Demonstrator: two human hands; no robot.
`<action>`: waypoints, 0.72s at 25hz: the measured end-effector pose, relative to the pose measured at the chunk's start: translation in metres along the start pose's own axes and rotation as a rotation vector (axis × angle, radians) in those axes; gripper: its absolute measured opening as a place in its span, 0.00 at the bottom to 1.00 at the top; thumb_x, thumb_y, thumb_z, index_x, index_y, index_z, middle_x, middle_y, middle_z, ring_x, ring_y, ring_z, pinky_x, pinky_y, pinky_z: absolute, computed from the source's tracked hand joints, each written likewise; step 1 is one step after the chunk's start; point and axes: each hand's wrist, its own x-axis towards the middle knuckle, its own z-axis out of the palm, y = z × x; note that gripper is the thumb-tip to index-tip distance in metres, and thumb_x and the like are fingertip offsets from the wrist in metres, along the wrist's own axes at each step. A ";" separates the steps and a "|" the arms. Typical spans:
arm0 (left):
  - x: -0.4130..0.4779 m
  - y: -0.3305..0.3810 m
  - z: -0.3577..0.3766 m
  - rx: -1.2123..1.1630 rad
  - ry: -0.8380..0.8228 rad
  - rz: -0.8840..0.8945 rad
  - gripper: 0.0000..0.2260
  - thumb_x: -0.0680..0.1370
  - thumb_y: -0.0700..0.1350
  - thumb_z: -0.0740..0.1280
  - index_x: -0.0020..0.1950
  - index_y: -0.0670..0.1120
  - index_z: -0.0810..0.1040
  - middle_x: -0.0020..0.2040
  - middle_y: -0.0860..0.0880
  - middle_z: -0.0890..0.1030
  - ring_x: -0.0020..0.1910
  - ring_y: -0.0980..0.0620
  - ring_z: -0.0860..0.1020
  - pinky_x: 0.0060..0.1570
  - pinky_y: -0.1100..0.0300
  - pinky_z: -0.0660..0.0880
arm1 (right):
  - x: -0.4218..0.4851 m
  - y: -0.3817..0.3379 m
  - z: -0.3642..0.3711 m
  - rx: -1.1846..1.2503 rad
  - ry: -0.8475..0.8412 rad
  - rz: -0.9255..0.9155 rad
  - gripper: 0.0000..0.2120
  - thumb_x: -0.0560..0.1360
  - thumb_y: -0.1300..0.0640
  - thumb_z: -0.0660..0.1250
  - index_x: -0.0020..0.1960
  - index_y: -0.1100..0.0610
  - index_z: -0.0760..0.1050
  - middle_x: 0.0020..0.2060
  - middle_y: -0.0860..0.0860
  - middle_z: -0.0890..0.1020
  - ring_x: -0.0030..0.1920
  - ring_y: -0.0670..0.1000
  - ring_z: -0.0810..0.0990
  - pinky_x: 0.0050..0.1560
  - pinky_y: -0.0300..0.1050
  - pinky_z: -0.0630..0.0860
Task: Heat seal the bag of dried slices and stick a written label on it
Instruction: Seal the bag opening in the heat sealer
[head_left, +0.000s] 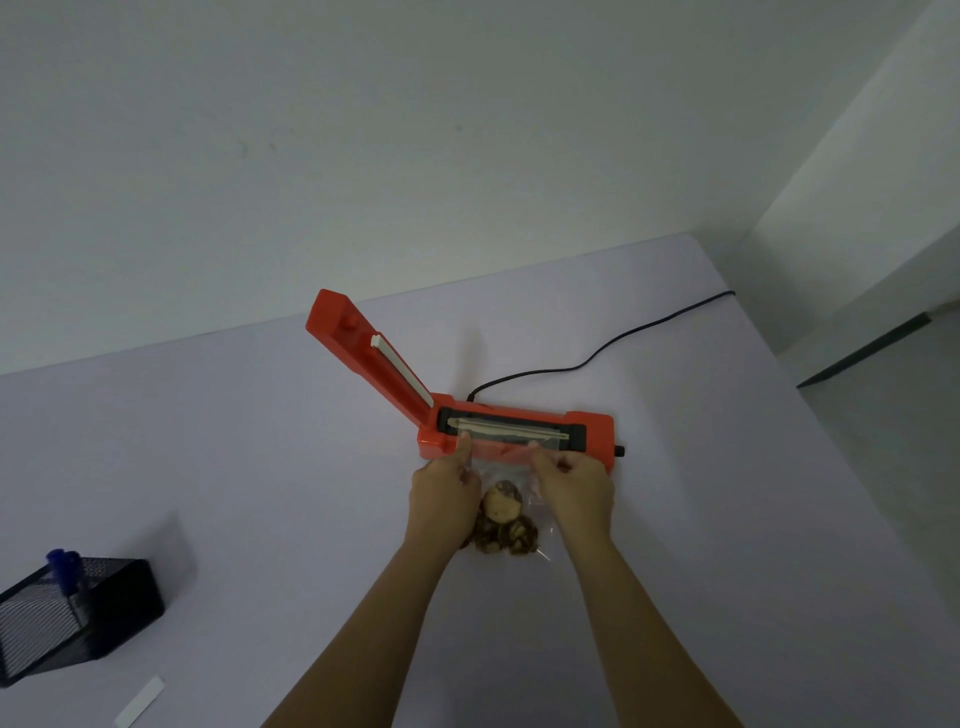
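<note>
Both my forearms reach forward over the table (727, 467), roughly parallel. Left hand (444, 491): fingers pinching the left side of the clear bag (506, 457) near its mouth, thumb on top. Right hand (576, 486): fingers pinching the right side likewise. Bag mouth lies across the sealing strip of the red heat sealer (592, 423), whose lid (363, 348) stands raised. Dried slices (501, 519) sit between my wrists. White label (139, 701) lies near left, beside a black mesh holder (78, 613).
</note>
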 end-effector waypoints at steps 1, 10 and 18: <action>0.000 0.001 -0.001 0.014 0.010 0.002 0.20 0.80 0.40 0.57 0.72 0.49 0.65 0.57 0.45 0.79 0.45 0.55 0.74 0.46 0.69 0.69 | 0.001 0.000 0.000 0.012 0.002 -0.001 0.14 0.74 0.51 0.68 0.33 0.58 0.79 0.25 0.48 0.78 0.27 0.46 0.76 0.30 0.38 0.68; -0.001 0.005 0.002 0.206 0.006 0.127 0.20 0.80 0.38 0.56 0.71 0.50 0.67 0.57 0.44 0.79 0.48 0.48 0.79 0.49 0.61 0.74 | 0.004 -0.001 0.005 -0.099 0.060 -0.062 0.08 0.73 0.56 0.69 0.36 0.57 0.78 0.30 0.51 0.82 0.30 0.49 0.79 0.31 0.38 0.72; 0.006 0.011 0.000 0.137 -0.066 0.041 0.15 0.82 0.42 0.54 0.67 0.49 0.70 0.59 0.48 0.77 0.44 0.54 0.75 0.44 0.68 0.74 | -0.001 -0.005 0.006 -0.236 0.101 -0.217 0.07 0.75 0.58 0.66 0.39 0.58 0.77 0.29 0.47 0.77 0.27 0.41 0.72 0.26 0.31 0.64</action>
